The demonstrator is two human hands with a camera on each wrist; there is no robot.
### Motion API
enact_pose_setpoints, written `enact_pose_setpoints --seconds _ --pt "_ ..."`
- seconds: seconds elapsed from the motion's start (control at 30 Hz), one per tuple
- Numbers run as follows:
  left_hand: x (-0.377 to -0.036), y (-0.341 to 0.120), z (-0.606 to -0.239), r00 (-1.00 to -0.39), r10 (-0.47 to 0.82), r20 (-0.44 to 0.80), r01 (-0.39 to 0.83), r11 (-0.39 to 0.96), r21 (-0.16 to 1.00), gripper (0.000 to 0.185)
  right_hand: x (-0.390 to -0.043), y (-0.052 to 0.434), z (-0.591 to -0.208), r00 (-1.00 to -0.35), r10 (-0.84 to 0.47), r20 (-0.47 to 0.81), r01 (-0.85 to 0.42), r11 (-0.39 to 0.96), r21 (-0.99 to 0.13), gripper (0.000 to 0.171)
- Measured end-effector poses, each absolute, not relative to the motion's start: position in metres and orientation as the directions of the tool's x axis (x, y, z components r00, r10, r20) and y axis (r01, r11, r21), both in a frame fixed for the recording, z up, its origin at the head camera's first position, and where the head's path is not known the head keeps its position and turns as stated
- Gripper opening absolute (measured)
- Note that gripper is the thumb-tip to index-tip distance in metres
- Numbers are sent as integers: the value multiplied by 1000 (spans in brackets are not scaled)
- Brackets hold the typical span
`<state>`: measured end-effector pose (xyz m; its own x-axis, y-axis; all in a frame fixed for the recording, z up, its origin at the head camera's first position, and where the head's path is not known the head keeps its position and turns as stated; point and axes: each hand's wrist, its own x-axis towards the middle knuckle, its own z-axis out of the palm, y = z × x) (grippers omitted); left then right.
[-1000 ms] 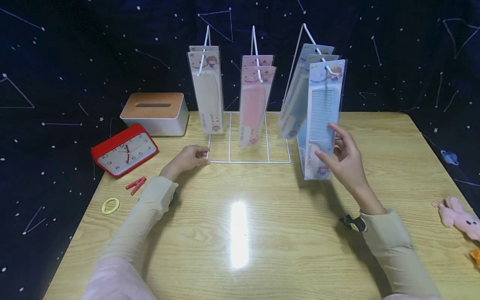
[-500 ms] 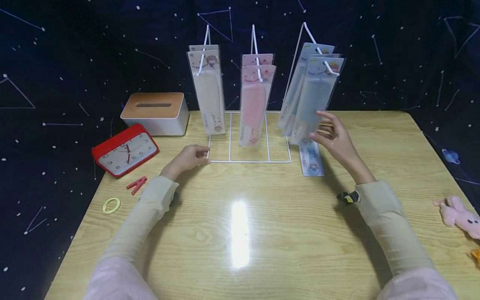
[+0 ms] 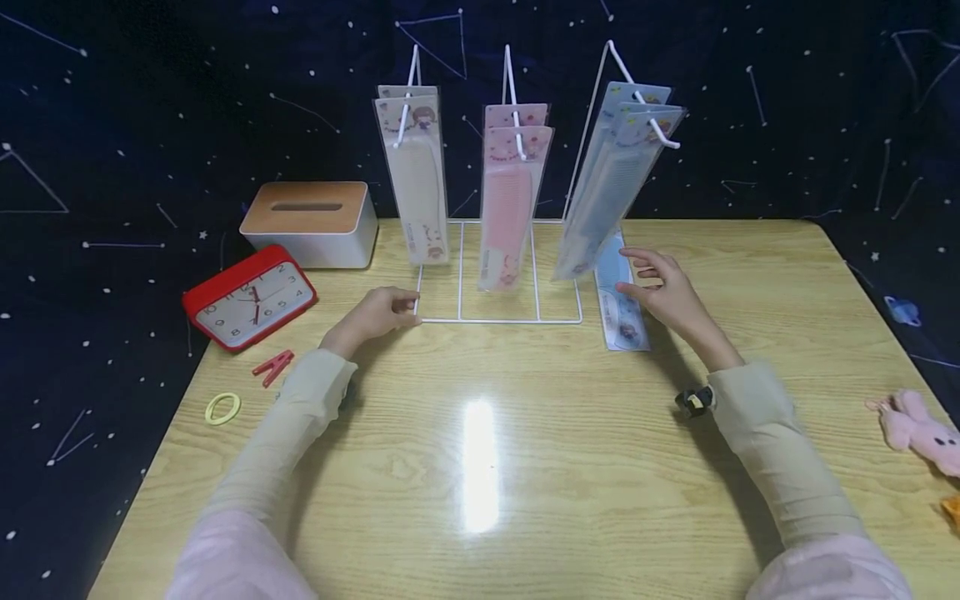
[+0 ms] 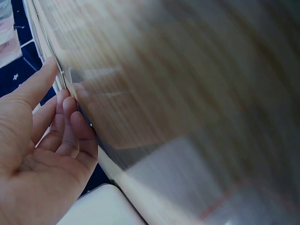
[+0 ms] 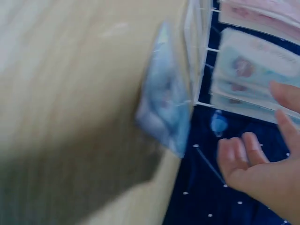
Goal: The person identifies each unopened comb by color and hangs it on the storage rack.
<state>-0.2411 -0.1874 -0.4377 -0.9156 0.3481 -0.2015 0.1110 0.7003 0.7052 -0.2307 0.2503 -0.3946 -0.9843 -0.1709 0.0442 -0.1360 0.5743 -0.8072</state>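
Observation:
A white wire display rack (image 3: 498, 321) stands on the table with three hooks. My left hand (image 3: 375, 313) pinches its left front base wire between thumb and fingers; the left wrist view shows the fingertips at that wire. Packaged blue combs (image 3: 611, 187) hang from the right hook, tilted. Packaged pink combs (image 3: 507, 212) fill the middle hook, cream ones (image 3: 417, 183) the left. Another packaged blue comb (image 3: 626, 321) lies flat beside the rack's right side. Above it my right hand (image 3: 667, 292) has spread, relaxed fingers and holds nothing, as the right wrist view (image 5: 262, 173) also shows.
Left of the rack are a tissue box (image 3: 309, 225), a red clock (image 3: 251, 298), a red clothespin (image 3: 273, 367) and a yellow ring (image 3: 222, 408). A pink plush toy (image 3: 922, 433) lies at the right table edge. A dark starry cloth (image 3: 750, 117) hangs behind.
The right hand hung a packaged blue comb on the right hook, pushed it back against the others and let go. It then lowered towards the pack on the table. The left hand stays put.

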Motion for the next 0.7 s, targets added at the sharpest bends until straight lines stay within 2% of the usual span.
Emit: enact_pose_setpoints --seconds 0.17,0.4,0.53,0.7 --pt "-241 -188 -436 -914 355 -198 118 699 706 51 -240 252 -409 -960 -241 -141 -82 726 -683 68" --pt "-239 -187 -436 -914 353 -198 117 698 707 51 -254 249 -421 -935 -253 -250 -101 862 -496 74" --pt "-239 -187 -436 -911 362 -196 125 697 706 52 -254 247 -420 -937 -227 -264 -87 887 -454 72" --pt "-239 -187 -435 -911 360 -200 121 699 705 52 -254 249 -417 -937 -200 -286 -44 881 -472 73"
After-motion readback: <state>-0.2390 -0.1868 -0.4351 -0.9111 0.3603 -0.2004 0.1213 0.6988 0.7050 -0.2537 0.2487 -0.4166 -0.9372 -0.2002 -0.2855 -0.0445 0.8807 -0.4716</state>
